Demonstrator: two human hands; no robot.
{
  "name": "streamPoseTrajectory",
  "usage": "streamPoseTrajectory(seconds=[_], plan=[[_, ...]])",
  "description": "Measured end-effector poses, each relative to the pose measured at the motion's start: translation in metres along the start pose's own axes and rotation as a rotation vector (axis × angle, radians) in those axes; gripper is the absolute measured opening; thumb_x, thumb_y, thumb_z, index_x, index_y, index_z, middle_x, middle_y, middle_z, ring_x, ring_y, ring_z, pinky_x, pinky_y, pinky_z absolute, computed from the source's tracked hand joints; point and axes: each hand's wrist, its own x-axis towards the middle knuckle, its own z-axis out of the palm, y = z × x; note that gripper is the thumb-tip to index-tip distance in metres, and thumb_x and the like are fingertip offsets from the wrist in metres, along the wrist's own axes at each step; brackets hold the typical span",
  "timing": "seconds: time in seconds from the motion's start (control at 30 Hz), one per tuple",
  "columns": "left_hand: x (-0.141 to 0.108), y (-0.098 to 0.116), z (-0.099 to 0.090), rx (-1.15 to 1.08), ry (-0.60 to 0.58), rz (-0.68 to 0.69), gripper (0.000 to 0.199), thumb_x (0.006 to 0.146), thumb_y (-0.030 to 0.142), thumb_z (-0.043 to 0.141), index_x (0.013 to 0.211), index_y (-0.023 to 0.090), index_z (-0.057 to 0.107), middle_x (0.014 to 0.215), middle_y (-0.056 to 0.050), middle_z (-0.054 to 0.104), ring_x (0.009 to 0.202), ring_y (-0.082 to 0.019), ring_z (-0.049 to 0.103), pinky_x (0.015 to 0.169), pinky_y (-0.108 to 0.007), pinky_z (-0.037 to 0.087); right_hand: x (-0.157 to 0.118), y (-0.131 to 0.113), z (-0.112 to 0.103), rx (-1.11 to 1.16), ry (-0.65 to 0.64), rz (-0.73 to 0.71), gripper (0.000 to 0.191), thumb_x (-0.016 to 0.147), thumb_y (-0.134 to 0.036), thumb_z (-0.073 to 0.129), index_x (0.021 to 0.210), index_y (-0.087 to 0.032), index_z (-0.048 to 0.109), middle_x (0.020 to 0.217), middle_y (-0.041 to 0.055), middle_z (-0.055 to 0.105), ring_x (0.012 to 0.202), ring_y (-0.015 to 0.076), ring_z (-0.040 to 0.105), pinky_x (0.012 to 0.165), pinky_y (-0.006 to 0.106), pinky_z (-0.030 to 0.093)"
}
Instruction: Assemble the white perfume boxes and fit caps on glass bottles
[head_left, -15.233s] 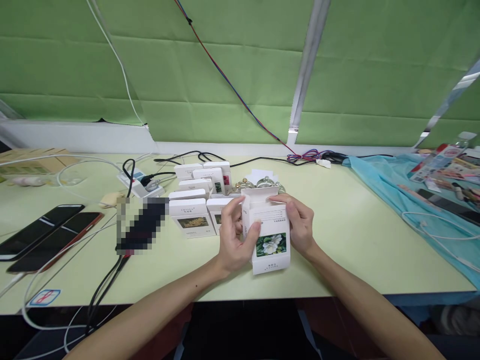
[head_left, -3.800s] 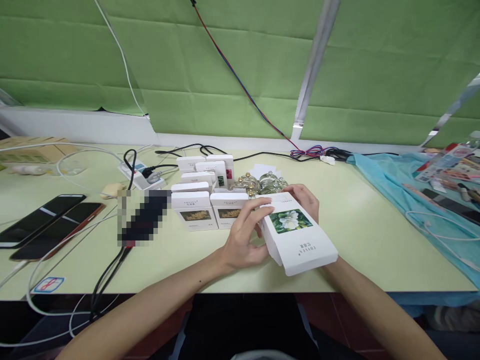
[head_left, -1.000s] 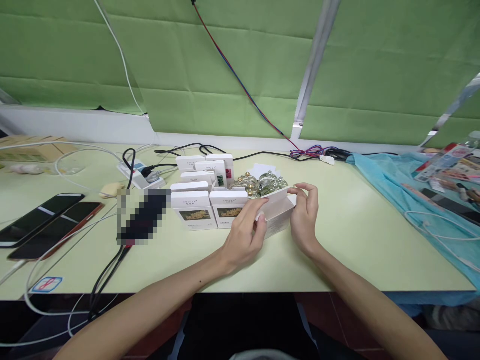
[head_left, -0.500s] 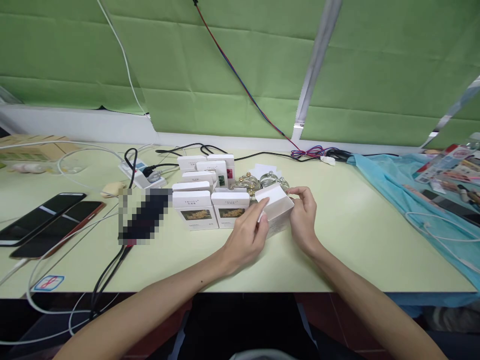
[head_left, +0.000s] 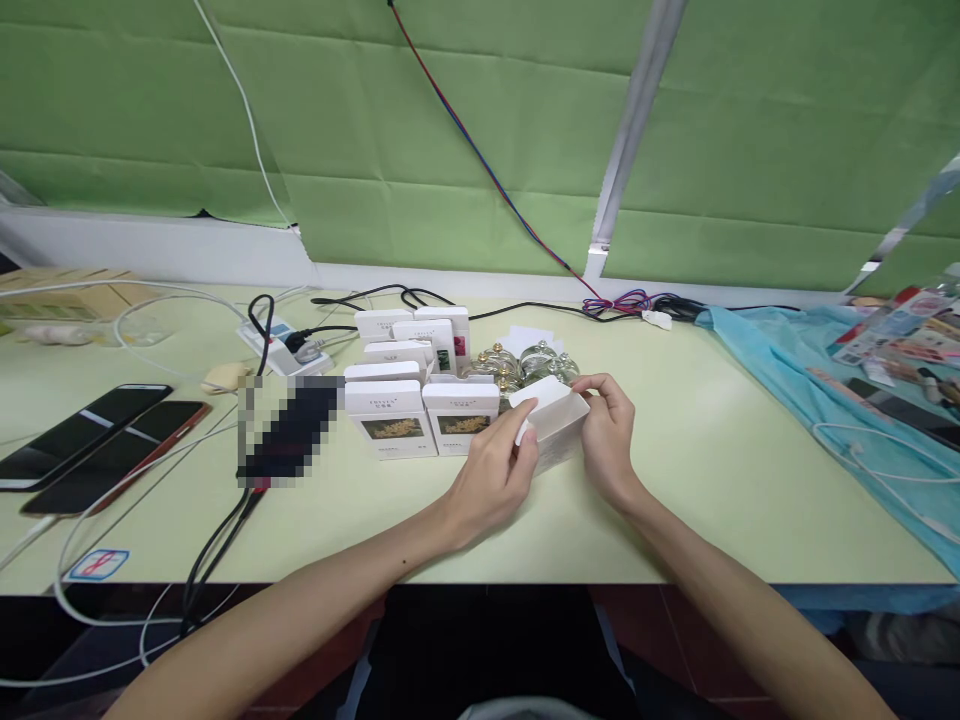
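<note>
A small white cardboard box [head_left: 559, 440] is held between my two hands, its top flap raised at the far left corner. My left hand [head_left: 495, 470] grips its left side, thumb and fingers pinched at the upper edge. On the right edge my right hand [head_left: 609, 435] is closed, with thumb and forefinger at the top corner. Beyond the box stand several round glass bottles [head_left: 544, 362] with silver and gold tops, partly hidden by it. To the left, several white printed cartons [head_left: 386, 425] stand upright in rows.
Two phones [head_left: 112, 455] lie at the left, near a power strip [head_left: 289, 350] and loose cables. Blue plastic sheeting [head_left: 780, 370] covers the right end of the table, with assorted items on it. White paper [head_left: 529, 338] lies behind the bottles.
The box's top flap has tipped slightly inward and lower over the opening. Both hands keep nearly the same place and hold.
</note>
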Motion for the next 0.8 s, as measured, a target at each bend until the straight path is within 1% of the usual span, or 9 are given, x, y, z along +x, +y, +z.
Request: streamPoseTrajectory(seconds=[0.17,0.4,0.47,0.53,0.63,0.73,0.8], plan=[[0.0006,0.0013,0.0000,-0.008,-0.003,0.001,0.044,0.109,0.035,0.037,0.141,0.013,0.057,0.104,-0.012,0.075,0.100,-0.024,0.072,0.084,-0.036,0.059,0.0009,0.0019,0.0007,0.026,-0.004,0.020,0.018,0.071,-0.023,0.043,0.077,-0.022,0.060,0.082,0.0006,0.064,0.073,0.0180,0.052,0.065,0.030,0.036],[0.0008,0.0008,-0.0004,-0.021,-0.006,0.000,0.043,0.108,0.034,0.038,0.139,0.013,0.058,0.107,-0.012,0.075,0.095,-0.023,0.072,0.080,-0.034,0.059,0.0016,0.0023,0.0007,0.043,-0.005,0.031,0.018,0.070,-0.023,0.043,0.076,-0.022,0.060,0.080,0.0004,0.063,0.073,0.0181,0.051,0.066,0.030,0.037],[0.0008,0.0016,-0.0007,-0.028,-0.006,-0.014,0.044,0.108,0.036,0.038,0.140,0.013,0.058,0.109,-0.012,0.075,0.090,-0.021,0.072,0.077,-0.033,0.059,0.0014,0.0016,0.0007,0.053,-0.003,0.047,0.017,0.070,-0.024,0.044,0.076,-0.022,0.060,0.080,0.0000,0.063,0.073,0.0177,0.051,0.066,0.030,0.037],[0.0008,0.0027,-0.0005,-0.052,-0.007,-0.032,0.044,0.108,0.038,0.040,0.140,0.013,0.057,0.111,-0.012,0.074,0.080,-0.018,0.071,0.070,-0.030,0.059,0.0010,0.0003,0.0009,0.068,-0.003,0.063,0.016,0.071,-0.025,0.046,0.076,-0.022,0.061,0.080,-0.0002,0.062,0.074,0.0177,0.051,0.067,0.030,0.037],[0.0006,0.0036,0.0010,-0.083,0.004,-0.040,0.045,0.105,0.041,0.049,0.140,0.014,0.055,0.117,-0.013,0.072,0.068,-0.013,0.066,0.060,-0.027,0.057,0.0009,-0.0016,0.0015,0.094,-0.005,0.076,0.014,0.071,-0.026,0.048,0.074,-0.022,0.061,0.080,0.0001,0.063,0.076,0.0180,0.052,0.068,0.030,0.038],[0.0007,0.0026,0.0032,-0.030,0.037,-0.004,0.050,0.098,0.038,0.062,0.142,0.016,0.052,0.120,-0.013,0.070,0.067,-0.012,0.064,0.060,-0.026,0.057,0.0015,-0.0015,0.0019,0.112,-0.003,0.076,0.014,0.071,-0.026,0.048,0.073,-0.022,0.061,0.078,0.0002,0.062,0.073,0.0179,0.051,0.066,0.030,0.037],[0.0010,0.0008,0.0043,0.009,0.057,0.034,0.053,0.095,0.033,0.065,0.143,0.016,0.051,0.121,-0.012,0.069,0.067,-0.011,0.063,0.060,-0.025,0.057,0.0020,-0.0009,0.0017,0.119,0.001,0.062,0.013,0.072,-0.025,0.048,0.073,-0.022,0.061,0.077,0.0004,0.062,0.073,0.0178,0.051,0.066,0.030,0.038]])
